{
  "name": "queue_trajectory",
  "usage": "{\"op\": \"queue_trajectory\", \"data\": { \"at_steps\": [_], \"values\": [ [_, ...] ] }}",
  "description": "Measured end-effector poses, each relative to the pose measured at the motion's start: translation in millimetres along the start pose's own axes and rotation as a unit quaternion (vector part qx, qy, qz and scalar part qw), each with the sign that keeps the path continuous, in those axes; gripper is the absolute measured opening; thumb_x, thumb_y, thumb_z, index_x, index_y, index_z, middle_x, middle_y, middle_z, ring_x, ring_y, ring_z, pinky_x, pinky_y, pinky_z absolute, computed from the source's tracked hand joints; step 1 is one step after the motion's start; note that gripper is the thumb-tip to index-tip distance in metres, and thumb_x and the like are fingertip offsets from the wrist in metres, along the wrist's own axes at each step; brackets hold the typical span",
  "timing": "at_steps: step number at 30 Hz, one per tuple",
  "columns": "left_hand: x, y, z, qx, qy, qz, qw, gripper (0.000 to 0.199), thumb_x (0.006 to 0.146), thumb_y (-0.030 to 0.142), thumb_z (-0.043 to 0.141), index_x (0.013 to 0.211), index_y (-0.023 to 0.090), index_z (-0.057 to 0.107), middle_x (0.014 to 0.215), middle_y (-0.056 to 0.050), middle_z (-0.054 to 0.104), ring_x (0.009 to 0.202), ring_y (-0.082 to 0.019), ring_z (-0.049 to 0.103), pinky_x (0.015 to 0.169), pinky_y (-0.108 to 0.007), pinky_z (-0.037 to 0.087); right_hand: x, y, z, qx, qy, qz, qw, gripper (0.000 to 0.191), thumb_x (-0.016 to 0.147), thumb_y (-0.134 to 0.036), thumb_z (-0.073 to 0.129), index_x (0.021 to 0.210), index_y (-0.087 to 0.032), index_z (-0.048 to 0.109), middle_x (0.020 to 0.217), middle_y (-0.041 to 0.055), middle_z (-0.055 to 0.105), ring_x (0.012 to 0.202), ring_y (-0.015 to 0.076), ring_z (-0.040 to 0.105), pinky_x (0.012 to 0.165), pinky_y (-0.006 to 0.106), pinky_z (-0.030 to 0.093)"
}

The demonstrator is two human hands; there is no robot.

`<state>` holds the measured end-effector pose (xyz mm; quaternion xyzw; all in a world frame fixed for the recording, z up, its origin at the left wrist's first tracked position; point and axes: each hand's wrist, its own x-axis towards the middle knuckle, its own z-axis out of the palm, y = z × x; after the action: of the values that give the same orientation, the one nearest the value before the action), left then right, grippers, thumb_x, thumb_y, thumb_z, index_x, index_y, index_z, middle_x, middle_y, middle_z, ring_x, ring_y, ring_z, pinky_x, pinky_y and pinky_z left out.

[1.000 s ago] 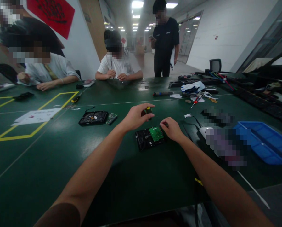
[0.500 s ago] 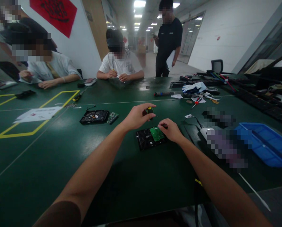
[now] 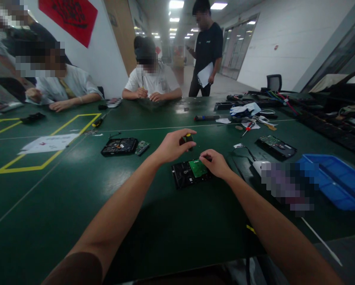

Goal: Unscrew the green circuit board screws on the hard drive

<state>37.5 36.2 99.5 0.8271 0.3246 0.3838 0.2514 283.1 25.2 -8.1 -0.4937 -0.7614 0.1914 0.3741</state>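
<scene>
A black hard drive with a green circuit board (image 3: 198,168) lies on the dark green table in front of me. My left hand (image 3: 177,145) is above and behind the drive, its fingers curved round a small dark screwdriver with a yellow top (image 3: 189,137). Over the drive's right back corner is my right hand (image 3: 215,163), thumb and fingertips pinched together at the edge of the green board. Whatever is between those fingertips is too small to make out.
An opened drive (image 3: 119,146) and a loose circuit board (image 3: 142,147) lie left. On the right are another drive (image 3: 277,146), a blue tray (image 3: 338,182) and a red screwdriver (image 3: 249,126). Two people sit across the table; a person (image 3: 208,43) stands behind.
The standing person has shifted left, with the white sheet lower and in front. My two hands and the hard drive stay where they were.
</scene>
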Motion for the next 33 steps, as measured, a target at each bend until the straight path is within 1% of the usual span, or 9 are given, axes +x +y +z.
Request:
{"op": "queue_trajectory", "data": {
  "at_steps": [4, 8, 14, 17, 21, 24, 28, 31, 33],
  "values": [
    [0.3, -0.7, -4.8, 0.006, 0.011, -0.004, 1.000, 0.040, 0.093, 0.034, 0.070, 0.131, 0.022, 0.064, 0.086, -0.001, 0.072, 0.067, -0.013, 0.069, 0.066, -0.025, 0.053, 4.7, -5.6, 0.6, 0.009, -0.008, -0.021, 1.000, 0.007, 0.094, -0.030, 0.065, 0.093, -0.024, 0.070, 0.107, 0.0059, 0.070, 0.098, 0.0211, 0.066, 0.088, 0.039, 0.054],
    [0.2, -2.7, -8.7, 0.011, 0.015, -0.011, 1.000, 0.040, 0.093, 0.034, 0.071, 0.130, 0.022, 0.064, 0.085, -0.001, 0.072, 0.066, -0.013, 0.068, 0.065, -0.025, 0.052, 10.2, -19.1, -4.1, 0.013, -0.019, -0.049, 0.999, 0.006, 0.093, -0.029, 0.067, 0.092, -0.024, 0.069, 0.111, 0.0067, 0.070, 0.104, 0.0218, 0.066, 0.092, 0.040, 0.054],
    [0.7, -2.7, -10.2, 0.016, 0.010, -0.003, 1.000, 0.040, 0.093, 0.035, 0.071, 0.129, 0.022, 0.065, 0.088, -0.001, 0.072, 0.067, -0.013, 0.067, 0.066, -0.026, 0.051, 12.0, -33.2, -25.7, -0.004, -0.030, -0.038, 0.999, 0.010, 0.095, -0.031, 0.064, 0.094, -0.024, 0.071, 0.112, 0.0061, 0.071, 0.105, 0.0225, 0.067, 0.093, 0.042, 0.053],
    [0.8, -1.3, -11.1, 0.022, 0.009, -0.001, 1.000, 0.040, 0.093, 0.035, 0.070, 0.130, 0.021, 0.065, 0.088, -0.002, 0.073, 0.066, -0.013, 0.066, 0.067, -0.026, 0.051, 11.5, -34.3, -30.4, -0.010, -0.054, -0.028, 0.998, 0.011, 0.095, -0.031, 0.063, 0.095, -0.024, 0.072, 0.110, 0.0059, 0.072, 0.102, 0.0223, 0.067, 0.091, 0.041, 0.053],
    [0.1, 0.3, -14.0, 0.032, 0.014, 0.002, 0.999, 0.038, 0.093, 0.034, 0.071, 0.129, 0.022, 0.066, 0.094, -0.003, 0.074, 0.069, -0.013, 0.067, 0.068, -0.026, 0.052, 11.9, -34.0, -24.6, -0.015, -0.075, -0.027, 0.997, 0.012, 0.096, -0.030, 0.062, 0.096, -0.023, 0.071, 0.106, 0.0064, 0.072, 0.097, 0.0220, 0.067, 0.088, 0.040, 0.053],
    [-0.1, 0.7, -17.4, 0.035, 0.021, -0.006, 0.999, 0.037, 0.092, 0.033, 0.072, 0.127, 0.022, 0.066, 0.090, -0.001, 0.073, 0.069, -0.013, 0.068, 0.067, -0.026, 0.052, 13.9, -35.2, -17.3, -0.027, -0.090, -0.036, 0.995, 0.010, 0.095, -0.027, 0.062, 0.096, -0.022, 0.071, 0.103, 0.0064, 0.071, 0.097, 0.0221, 0.066, 0.087, 0.039, 0.053],
    [0.3, 2.0, -21.6, 0.033, 0.025, -0.020, 0.999, 0.036, 0.093, 0.032, 0.071, 0.127, 0.022, 0.066, 0.079, 0.000, 0.071, 0.065, -0.013, 0.068, 0.065, -0.025, 0.051, 18.6, -40.3, -8.3, -0.059, -0.101, -0.070, 0.991, 0.007, 0.092, -0.021, 0.065, 0.092, -0.022, 0.072, 0.107, 0.0078, 0.070, 0.102, 0.0237, 0.065, 0.094, 0.042, 0.050],
    [0.5, 2.8, -22.5, 0.031, 0.024, -0.019, 0.999, 0.036, 0.093, 0.030, 0.071, 0.127, 0.021, 0.066, 0.079, 0.000, 0.072, 0.065, -0.013, 0.069, 0.066, -0.025, 0.052, 24.0, -43.9, -0.7, -0.076, -0.114, -0.092, 0.986, 0.006, 0.090, -0.019, 0.069, 0.092, -0.021, 0.074, 0.112, 0.0096, 0.067, 0.109, 0.0255, 0.063, 0.099, 0.043, 0.049],
    [0.5, 2.8, -22.2, 0.030, 0.021, -0.017, 0.999, 0.036, 0.092, 0.030, 0.071, 0.127, 0.021, 0.066, 0.081, 0.000, 0.073, 0.067, -0.014, 0.069, 0.067, -0.025, 0.053, 27.9, -44.8, 4.3, -0.089, -0.117, -0.090, 0.985, 0.005, 0.089, -0.019, 0.070, 0.091, -0.021, 0.075, 0.113, 0.0097, 0.066, 0.110, 0.0259, 0.062, 0.101, 0.044, 0.048]
  ]
}}
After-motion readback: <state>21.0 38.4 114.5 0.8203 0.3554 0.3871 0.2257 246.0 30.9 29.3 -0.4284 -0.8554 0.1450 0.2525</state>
